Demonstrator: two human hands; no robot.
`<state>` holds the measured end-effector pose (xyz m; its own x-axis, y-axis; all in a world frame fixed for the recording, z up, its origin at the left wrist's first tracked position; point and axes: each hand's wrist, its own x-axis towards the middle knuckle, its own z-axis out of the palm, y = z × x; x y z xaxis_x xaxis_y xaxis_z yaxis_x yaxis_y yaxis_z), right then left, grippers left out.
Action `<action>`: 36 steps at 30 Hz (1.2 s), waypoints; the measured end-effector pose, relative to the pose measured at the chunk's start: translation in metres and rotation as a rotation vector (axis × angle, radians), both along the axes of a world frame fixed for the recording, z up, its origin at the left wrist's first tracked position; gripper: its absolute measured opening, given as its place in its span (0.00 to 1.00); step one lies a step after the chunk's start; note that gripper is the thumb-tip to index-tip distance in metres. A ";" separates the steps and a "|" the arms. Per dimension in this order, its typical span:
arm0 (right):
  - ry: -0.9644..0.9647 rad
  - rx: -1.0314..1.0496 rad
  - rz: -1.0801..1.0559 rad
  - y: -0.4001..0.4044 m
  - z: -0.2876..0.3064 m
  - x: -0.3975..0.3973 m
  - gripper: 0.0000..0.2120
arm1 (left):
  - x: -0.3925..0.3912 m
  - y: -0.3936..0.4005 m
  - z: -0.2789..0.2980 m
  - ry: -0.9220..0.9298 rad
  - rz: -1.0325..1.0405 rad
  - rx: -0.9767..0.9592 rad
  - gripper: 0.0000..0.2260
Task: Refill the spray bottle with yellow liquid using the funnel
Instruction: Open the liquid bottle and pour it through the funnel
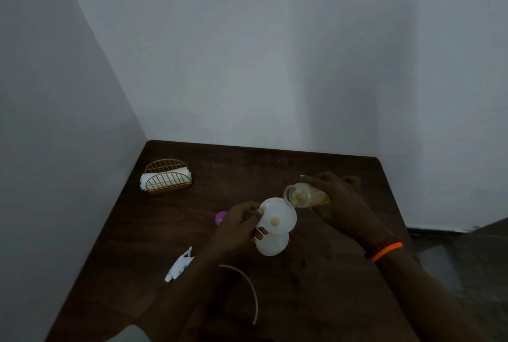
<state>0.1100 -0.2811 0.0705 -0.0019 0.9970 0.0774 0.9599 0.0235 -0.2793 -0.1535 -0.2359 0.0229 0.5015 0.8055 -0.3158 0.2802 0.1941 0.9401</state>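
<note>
Nearest the camera, a thin curved white plastic dip tube (248,286) lies on the dark brown wooden counter (316,286) at about 6 o'clock, with the white plastic trigger sprayer head (179,265) just off to its 9 o'clock side. A bit further in, dead centre, stands the round translucent white plastic spray bottle (272,244), and the wide white plastic funnel (279,216) sits in its neck with a little yellow pooled at the hole. The left hand (239,224) has its fingers pinched on the funnel's rim tab, so it's clamped on the funnel. At 2 o'clock from there, the right hand (341,201) is wrapped around a clear glass bottle of yellow liquid (303,195), tipped with its mouth right over the funnel's edge. A small purple cap (220,218) peeks out at 9 o'clock of the left hand. Farthest back, at 10 o'clock, a gold wire napkin holder (168,180) with white napkins.
</note>
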 end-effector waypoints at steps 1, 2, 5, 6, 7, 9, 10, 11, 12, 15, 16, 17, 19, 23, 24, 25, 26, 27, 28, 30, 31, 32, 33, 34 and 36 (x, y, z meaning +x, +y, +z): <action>-0.015 0.009 0.006 0.000 0.000 0.000 0.32 | 0.000 0.000 -0.001 0.000 -0.001 0.000 0.10; -0.026 0.023 0.012 0.001 0.001 0.000 0.31 | 0.000 0.000 -0.001 0.001 -0.004 0.003 0.10; -0.057 0.062 0.023 0.002 0.001 0.001 0.32 | 0.000 0.000 -0.003 -0.001 -0.009 0.015 0.11; -0.067 0.068 0.024 0.002 0.001 0.001 0.32 | 0.000 0.001 -0.003 0.000 -0.010 0.017 0.11; -0.076 0.070 0.026 0.003 0.002 0.001 0.32 | 0.000 0.001 -0.003 0.001 -0.010 0.018 0.11; -0.096 0.072 0.033 0.003 0.003 0.001 0.33 | 0.000 0.000 -0.004 -0.001 -0.006 0.022 0.10; -0.107 0.075 0.038 0.003 0.003 0.002 0.33 | 0.001 0.001 -0.004 0.000 -0.006 0.025 0.10; -0.117 0.076 0.041 0.003 0.003 0.001 0.33 | 0.001 0.001 -0.003 0.002 -0.008 0.026 0.10; -0.125 0.076 0.044 0.003 0.003 0.001 0.33 | 0.000 0.001 -0.003 0.003 -0.010 0.025 0.11; -0.153 0.087 0.044 0.003 0.004 0.000 0.33 | 0.000 0.001 -0.003 -0.003 -0.013 0.028 0.11; -0.162 0.090 0.045 0.003 0.004 0.000 0.33 | 0.000 0.000 -0.004 -0.009 -0.009 0.027 0.11; -0.167 0.096 0.048 0.003 0.004 0.000 0.34 | 0.000 0.000 -0.004 -0.014 -0.004 0.027 0.11; -0.170 0.112 0.055 0.003 0.005 0.000 0.34 | 0.001 0.001 -0.005 -0.012 -0.004 0.025 0.11; -0.180 0.142 0.067 0.004 0.008 -0.002 0.35 | 0.001 0.002 -0.005 -0.013 -0.011 0.018 0.11; -0.182 0.151 0.069 0.004 0.009 -0.002 0.35 | 0.001 0.002 -0.005 -0.013 -0.011 0.019 0.10; -0.185 0.155 0.070 0.003 0.009 -0.002 0.35 | 0.001 0.002 -0.005 -0.014 -0.009 0.015 0.10; -0.188 0.155 0.072 0.003 0.010 -0.002 0.35 | 0.001 0.003 -0.006 -0.015 -0.008 0.006 0.10; -0.190 0.154 0.074 0.003 0.010 -0.002 0.36 | 0.000 0.003 -0.006 -0.014 -0.009 0.000 0.10; -0.194 0.155 0.075 0.003 0.011 -0.002 0.36 | 0.000 0.003 -0.006 -0.014 -0.009 0.000 0.11; -0.207 0.161 0.077 0.004 0.012 -0.004 0.36 | 0.000 0.003 -0.008 -0.018 -0.010 0.008 0.11; -0.211 0.162 0.078 0.005 0.012 -0.004 0.36 | 0.000 0.003 -0.008 -0.019 -0.009 0.010 0.11; -0.216 0.159 0.078 0.005 0.012 -0.004 0.36 | 0.000 0.003 -0.008 -0.019 -0.009 0.012 0.11; -0.220 0.153 0.079 0.005 0.012 -0.004 0.36 | -0.001 0.003 -0.009 -0.021 -0.012 0.014 0.11; -0.225 0.148 0.078 0.005 0.011 -0.004 0.36 | -0.001 0.003 -0.008 -0.023 -0.016 0.016 0.11; -0.233 0.144 0.077 0.005 0.011 -0.004 0.36 | -0.001 0.004 -0.008 -0.024 -0.022 0.015 0.11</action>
